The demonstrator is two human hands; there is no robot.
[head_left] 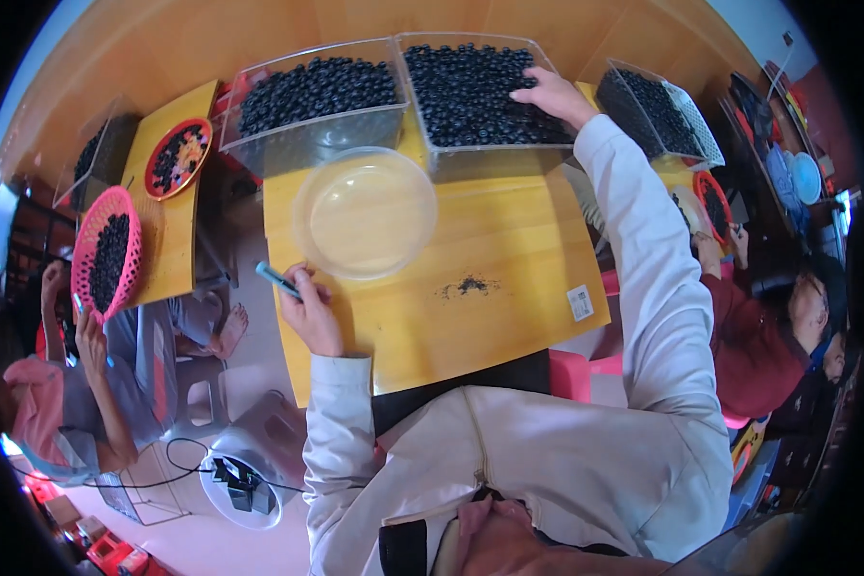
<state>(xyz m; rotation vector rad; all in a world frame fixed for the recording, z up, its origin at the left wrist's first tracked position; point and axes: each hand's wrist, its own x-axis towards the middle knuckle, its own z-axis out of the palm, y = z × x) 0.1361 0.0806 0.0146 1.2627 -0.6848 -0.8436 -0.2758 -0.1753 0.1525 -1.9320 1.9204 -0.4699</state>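
Observation:
My left hand (312,312) is at the left edge of the yellow table, closed round a teal pen-like tool (277,279) that points up and to the left. My right hand (554,98) reaches over the right part of a clear plastic bin (509,147) full of small, round, glossy black pieces (461,96). Its thumb and forefinger are apart, touching or just above the pieces; the other fingers are partly hidden. Between my hands, a round translucent tub (365,213) with nothing visible in it stands on the table.
Another clear bin (317,139) of black pieces stands at the back left. Dark crumbs (472,285) and a white label (580,302) lie on the yellow table (509,331). People work at both sides; a pink basket (134,226) is at left. Below stands a white bucket (267,518).

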